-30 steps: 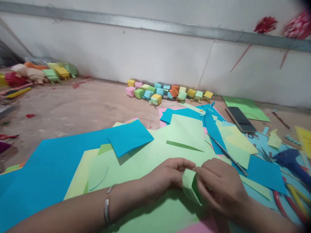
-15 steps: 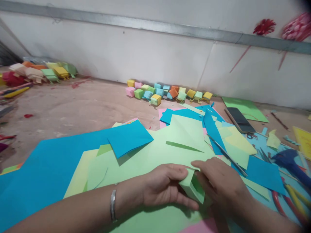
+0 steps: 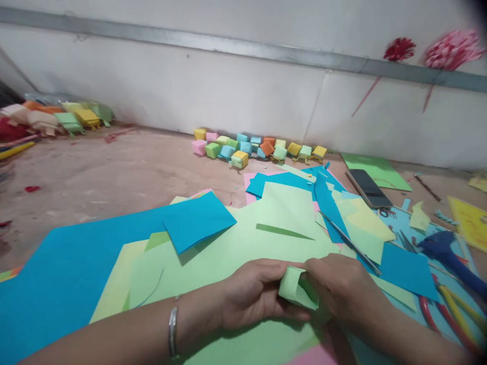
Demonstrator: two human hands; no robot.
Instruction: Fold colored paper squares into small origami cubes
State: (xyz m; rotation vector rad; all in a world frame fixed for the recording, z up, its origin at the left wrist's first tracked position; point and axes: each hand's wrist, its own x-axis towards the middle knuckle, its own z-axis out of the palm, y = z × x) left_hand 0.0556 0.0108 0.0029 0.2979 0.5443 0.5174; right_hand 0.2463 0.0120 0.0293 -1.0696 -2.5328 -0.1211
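The right hand (image 3: 342, 289) has its forefinger bent down onto the top of a small pale green paper box (image 3: 292, 284); half a second ago that finger was raised above it. The box now lies more on its side, its open end facing right. The left hand (image 3: 253, 296) grasps its left side, thumb above and fingers below, and the right hand grips its right edge, though its inner fingers are partly hidden. The box is at the near side, just right of the middle, above a large green sheet (image 3: 213, 263).

The sheet overlaps a blue sheet (image 3: 95, 253) on the left; a smaller blue piece (image 3: 201, 220) lies across both. The brown table (image 3: 152, 172) is marked and stained. Little coloured paper boxes (image 3: 245, 148) line its far edge. On the right are a phone (image 3: 368, 188) and, nearer, a blue-handled tool (image 3: 437, 248). Behind stands a white wall (image 3: 228, 91) with a metal strip (image 3: 190, 40), and at far right a red flower (image 3: 399, 49) and a pink one.
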